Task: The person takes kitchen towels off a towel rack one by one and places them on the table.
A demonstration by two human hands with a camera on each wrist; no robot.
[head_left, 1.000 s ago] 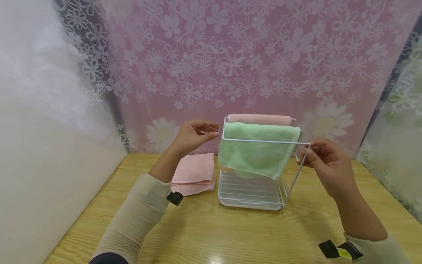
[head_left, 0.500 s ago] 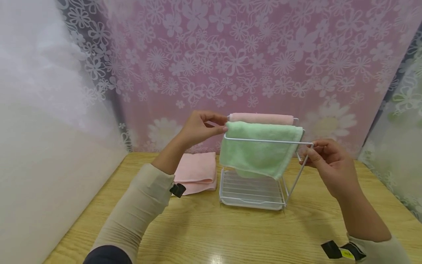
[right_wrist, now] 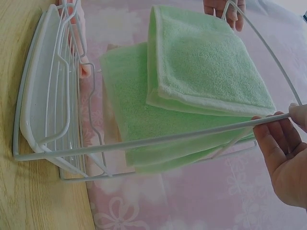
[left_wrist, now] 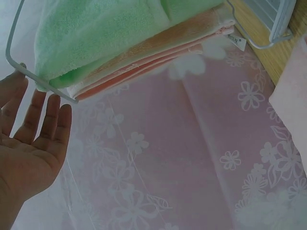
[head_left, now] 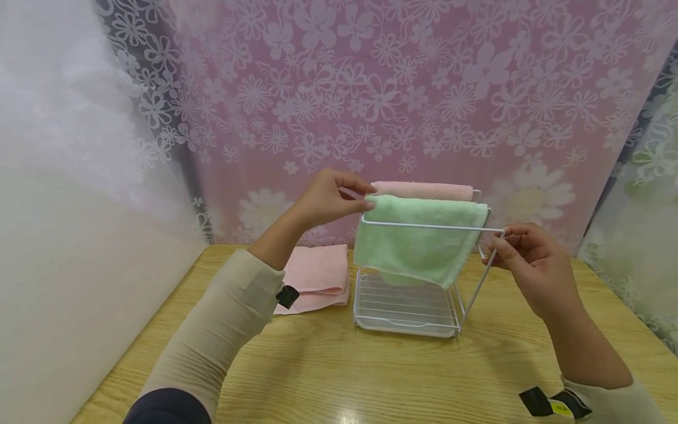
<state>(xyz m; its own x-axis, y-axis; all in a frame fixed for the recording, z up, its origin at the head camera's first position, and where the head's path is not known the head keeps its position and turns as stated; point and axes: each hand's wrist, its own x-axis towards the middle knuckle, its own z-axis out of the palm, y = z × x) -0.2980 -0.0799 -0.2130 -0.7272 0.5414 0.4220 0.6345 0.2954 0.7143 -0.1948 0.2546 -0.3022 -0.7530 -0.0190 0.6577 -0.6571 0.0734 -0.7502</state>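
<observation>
Green towel (head_left: 413, 247) drapes white rack (head_left: 424, 225) — right hand (head_left: 540, 268) pinches rack corner; spread left hand (head_left: 333, 199) touches opposite end.

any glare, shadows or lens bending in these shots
Head view: small bright glare spot on the table at the bottom edge, soft shadows elsewhere on it; left wrist view: dim, with the flowered curtain looking hazy; right wrist view: one bar of the rack bows, probably lens distortion, and the upper right looks washed out.

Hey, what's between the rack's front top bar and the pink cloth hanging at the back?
The green cloth hangs between the front top bar and the rear pink cloth; the head view shows it.
</observation>
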